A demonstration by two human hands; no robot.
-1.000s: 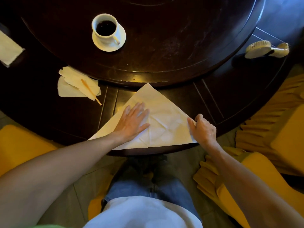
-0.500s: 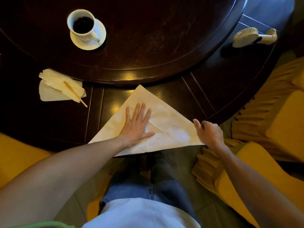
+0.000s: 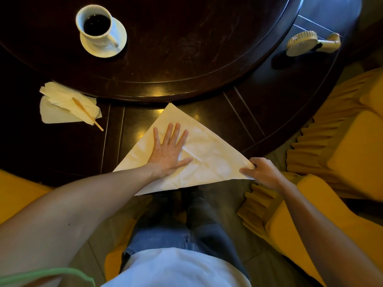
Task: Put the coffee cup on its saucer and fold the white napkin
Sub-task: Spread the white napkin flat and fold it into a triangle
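Note:
The white napkin (image 3: 209,160) lies folded into a triangle at the table's near edge, its tip pointing away from me. My left hand (image 3: 169,151) presses flat on its middle, fingers spread. At the triangle's right corner my right hand (image 3: 264,172) pinches the cloth, and that corner hangs past the table edge. A white coffee cup (image 3: 95,25) full of dark coffee stands on its white saucer (image 3: 119,39) at the far left, on the raised round centre of the table.
Dark wooden table (image 3: 62,146) with a raised round turntable (image 3: 186,59). A crumpled paper napkin with a wooden stick (image 3: 68,106) lies at the left. A small hand-held fan (image 3: 310,43) lies at the far right. Yellow-covered chairs (image 3: 342,152) flank me.
My right hand slid outward along the napkin's edge to its right corner and took hold of it. My left hand stayed flat on the cloth. The camera view shifted slightly.

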